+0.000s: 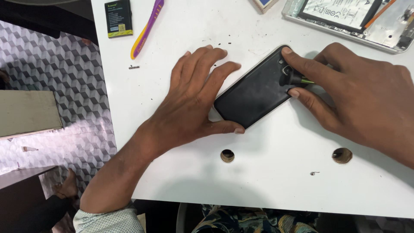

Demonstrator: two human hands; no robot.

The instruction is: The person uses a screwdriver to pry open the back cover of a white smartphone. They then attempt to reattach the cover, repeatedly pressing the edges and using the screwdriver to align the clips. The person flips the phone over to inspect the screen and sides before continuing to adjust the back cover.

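Note:
A black phone lies face down and slanted on the white table. My left hand rests on the table with fingers spread, thumb and fingers pressed against the phone's lower left end. My right hand reaches in from the right, its forefinger on the phone's upper right corner near the camera. It pinches a small tool with a green and black tip against the phone's edge.
A purple and yellow pry tool and a small black battery lie at the back left. An opened phone with exposed insides sits at the back right. Two round holes pierce the table near its front edge.

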